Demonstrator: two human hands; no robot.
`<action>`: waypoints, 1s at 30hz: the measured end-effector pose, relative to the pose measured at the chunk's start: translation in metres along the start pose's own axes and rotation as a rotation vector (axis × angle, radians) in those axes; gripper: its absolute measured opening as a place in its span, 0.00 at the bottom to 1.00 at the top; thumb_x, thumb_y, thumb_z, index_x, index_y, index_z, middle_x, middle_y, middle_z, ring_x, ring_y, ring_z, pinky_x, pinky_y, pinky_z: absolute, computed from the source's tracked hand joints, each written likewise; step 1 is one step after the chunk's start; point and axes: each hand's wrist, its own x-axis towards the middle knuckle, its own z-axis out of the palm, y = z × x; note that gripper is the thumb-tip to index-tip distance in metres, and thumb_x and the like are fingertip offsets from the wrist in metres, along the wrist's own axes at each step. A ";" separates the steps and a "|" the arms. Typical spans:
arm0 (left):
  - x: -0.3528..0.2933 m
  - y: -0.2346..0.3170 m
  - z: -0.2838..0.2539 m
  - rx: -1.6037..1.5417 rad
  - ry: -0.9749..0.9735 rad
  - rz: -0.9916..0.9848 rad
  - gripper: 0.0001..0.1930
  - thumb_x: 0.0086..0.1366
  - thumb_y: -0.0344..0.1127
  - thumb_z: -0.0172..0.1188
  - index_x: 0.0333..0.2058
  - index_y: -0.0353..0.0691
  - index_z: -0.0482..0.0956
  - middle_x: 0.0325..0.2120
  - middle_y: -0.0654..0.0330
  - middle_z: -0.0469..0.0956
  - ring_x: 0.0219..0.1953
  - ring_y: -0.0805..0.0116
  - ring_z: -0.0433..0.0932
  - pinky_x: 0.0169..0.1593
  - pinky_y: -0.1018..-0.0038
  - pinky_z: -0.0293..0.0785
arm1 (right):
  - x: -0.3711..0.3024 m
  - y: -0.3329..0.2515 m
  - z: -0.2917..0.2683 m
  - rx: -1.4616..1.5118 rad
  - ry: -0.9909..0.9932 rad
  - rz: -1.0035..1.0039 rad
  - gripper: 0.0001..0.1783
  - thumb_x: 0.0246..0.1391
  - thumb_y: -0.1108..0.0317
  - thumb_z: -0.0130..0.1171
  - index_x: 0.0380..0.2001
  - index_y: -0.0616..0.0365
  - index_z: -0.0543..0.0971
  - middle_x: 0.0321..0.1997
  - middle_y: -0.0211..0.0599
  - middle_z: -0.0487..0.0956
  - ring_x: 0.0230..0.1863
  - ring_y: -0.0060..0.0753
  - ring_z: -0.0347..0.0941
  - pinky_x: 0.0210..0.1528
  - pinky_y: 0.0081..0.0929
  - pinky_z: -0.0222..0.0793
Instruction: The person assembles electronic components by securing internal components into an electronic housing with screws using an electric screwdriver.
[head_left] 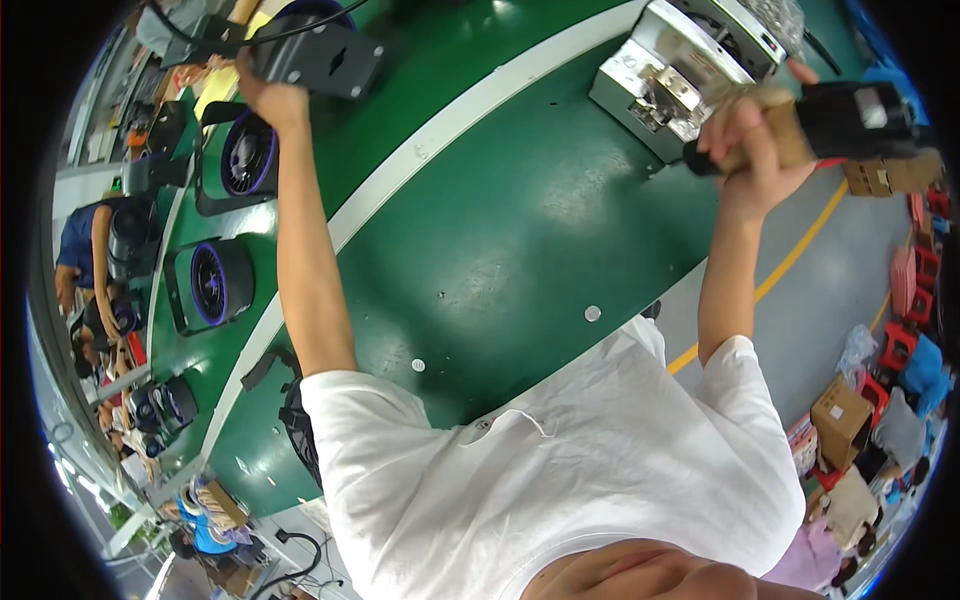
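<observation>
Far left, my left hand (275, 102) closes on the edge of a black fan (335, 62), a boxy unit with a flat dark plate facing up; some of its fingers are hidden behind the unit. Out to the right, my right hand (752, 145) is wrapped round the tan and black body of a cordless drill (865, 118), held sideways and somewhat blurred. Just beyond that hand stands a silver metal machine (640, 85) with an open mechanism, which looks like a screw feeder. It rests on the green bench (500, 230).
More black fans with purple rings (222, 282) stand on the green line (410, 75) at left, behind a pale rail (420, 150). A black cable (230, 42) hangs across the top left. Co-workers (85, 245) sit along the left. Cardboard boxes (840, 420) and red stools (898, 345) are at right.
</observation>
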 end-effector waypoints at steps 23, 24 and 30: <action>-0.133 0.243 -0.053 -0.685 -0.514 0.228 0.31 0.48 0.26 0.72 0.55 0.53 0.84 0.51 0.51 0.77 0.48 0.50 0.80 0.47 0.63 0.80 | 0.030 0.024 0.048 -0.241 -0.010 0.057 0.35 0.55 0.78 0.55 0.66 0.66 0.61 0.21 0.32 0.70 0.14 0.24 0.67 0.17 0.22 0.65; -0.135 0.241 -0.054 -0.675 -0.504 0.227 0.32 0.48 0.26 0.72 0.55 0.53 0.84 0.51 0.51 0.77 0.48 0.50 0.80 0.47 0.63 0.80 | 0.032 0.013 0.057 -0.198 -0.027 0.062 0.35 0.54 0.77 0.55 0.66 0.67 0.61 0.21 0.33 0.70 0.14 0.24 0.67 0.17 0.23 0.65; -0.134 0.246 -0.052 -0.715 -0.496 0.235 0.33 0.49 0.24 0.70 0.57 0.53 0.83 0.51 0.51 0.77 0.49 0.51 0.80 0.47 0.61 0.79 | 0.035 -0.057 0.107 -0.144 -0.132 -0.071 0.35 0.53 0.75 0.54 0.66 0.71 0.60 0.19 0.34 0.69 0.12 0.26 0.64 0.15 0.25 0.65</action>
